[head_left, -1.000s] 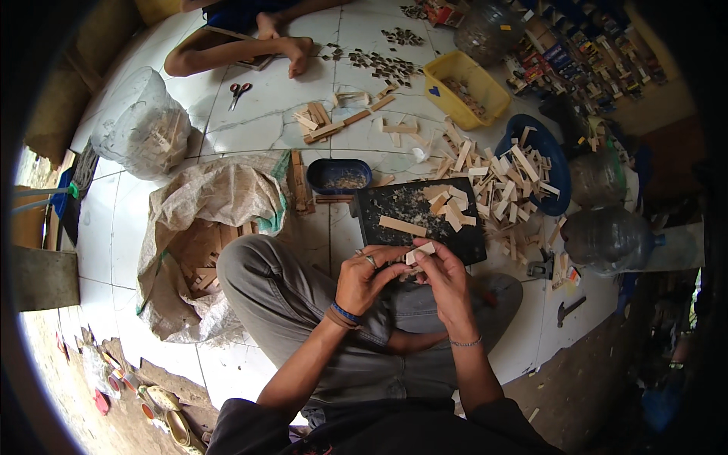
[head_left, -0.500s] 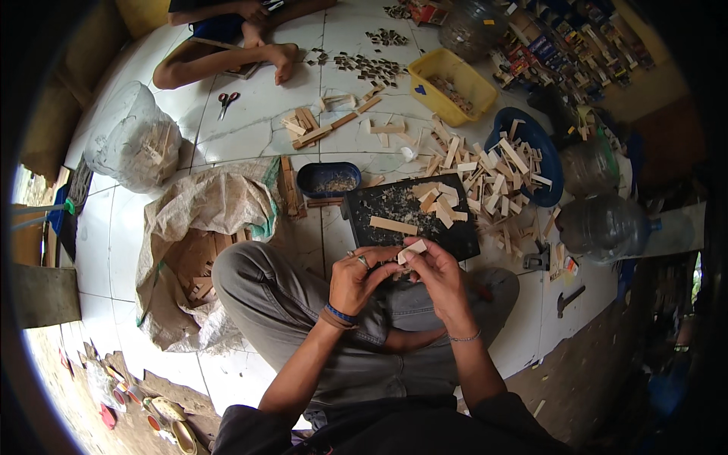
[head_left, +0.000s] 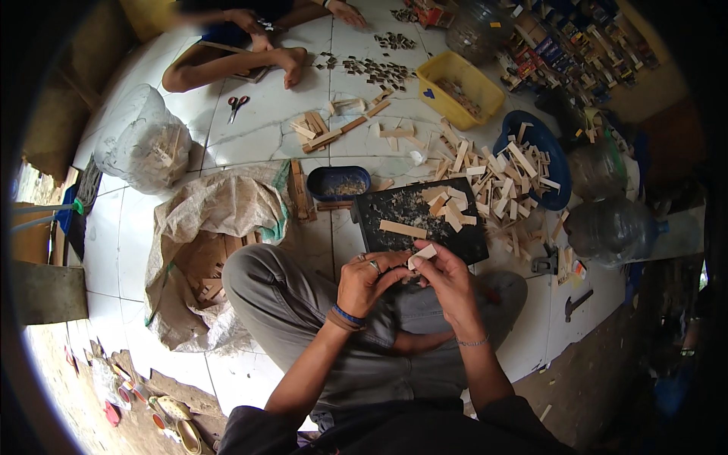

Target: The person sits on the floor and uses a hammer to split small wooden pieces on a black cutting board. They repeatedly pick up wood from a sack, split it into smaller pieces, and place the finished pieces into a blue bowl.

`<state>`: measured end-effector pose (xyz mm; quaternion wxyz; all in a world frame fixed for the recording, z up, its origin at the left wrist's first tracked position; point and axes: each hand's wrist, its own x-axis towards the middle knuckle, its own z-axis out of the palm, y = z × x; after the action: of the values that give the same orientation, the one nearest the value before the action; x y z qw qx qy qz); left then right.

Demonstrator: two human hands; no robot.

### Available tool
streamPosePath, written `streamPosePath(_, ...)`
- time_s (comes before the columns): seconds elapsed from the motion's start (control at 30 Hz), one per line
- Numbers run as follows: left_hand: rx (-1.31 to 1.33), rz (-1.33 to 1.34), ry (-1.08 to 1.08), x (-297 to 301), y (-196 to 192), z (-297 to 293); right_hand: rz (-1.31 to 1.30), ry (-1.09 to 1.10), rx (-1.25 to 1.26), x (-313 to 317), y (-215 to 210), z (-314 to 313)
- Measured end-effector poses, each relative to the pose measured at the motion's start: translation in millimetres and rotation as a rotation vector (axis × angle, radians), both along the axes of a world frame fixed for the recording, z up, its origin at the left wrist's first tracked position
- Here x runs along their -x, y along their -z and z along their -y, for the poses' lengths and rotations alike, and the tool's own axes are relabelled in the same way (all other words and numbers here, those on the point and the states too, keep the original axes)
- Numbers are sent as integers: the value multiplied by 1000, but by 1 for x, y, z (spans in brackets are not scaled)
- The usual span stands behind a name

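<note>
A short pale wooden block [head_left: 422,257] is held up in front of my lap, over the near edge of a black board [head_left: 371,220]. My right hand [head_left: 453,287] pinches it between thumb and fingers. At its left end, the thumb and fingers of my left hand [head_left: 365,282] close in and grip it too; the fingertips partly hide each other. On the board lie a longer wooden strip [head_left: 403,229], several small wooden pieces [head_left: 449,205] and scattered shavings.
Right of the board, wooden pieces heap up against a blue basin [head_left: 560,195]. A hammer [head_left: 578,305] lies at right. An open woven sack [head_left: 178,227] stands left, near a blue tray [head_left: 339,180]. Farther off are a yellow tub [head_left: 485,106], scissors [head_left: 237,106] and a seated person [head_left: 227,64].
The whole view has shifted slightly, so things sit farther right. Across the floor, the other person's hand now reaches out near the small dark pieces. My hands keep their hold on the wooden block.
</note>
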<state>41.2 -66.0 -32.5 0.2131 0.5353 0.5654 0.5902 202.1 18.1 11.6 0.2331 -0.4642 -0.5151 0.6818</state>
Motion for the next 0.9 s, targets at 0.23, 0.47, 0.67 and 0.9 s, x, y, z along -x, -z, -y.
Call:
streamPosePath(0.23, 150, 169, 32, 33, -28, -12, -16, 8, -32, 4, -2, 1)
streamPosePath(0.47, 266, -588, 58, 56, -10, -102, -16, 29, -45, 5, 2, 4)
streamPosePath(0.67, 254, -881, 48, 30, 24, -144, 9, 10, -116, 8, 7, 5)
streamPosePath(0.9, 331, -965, 101, 21, 30, -145, -38, -15, -151, 9, 17, 4)
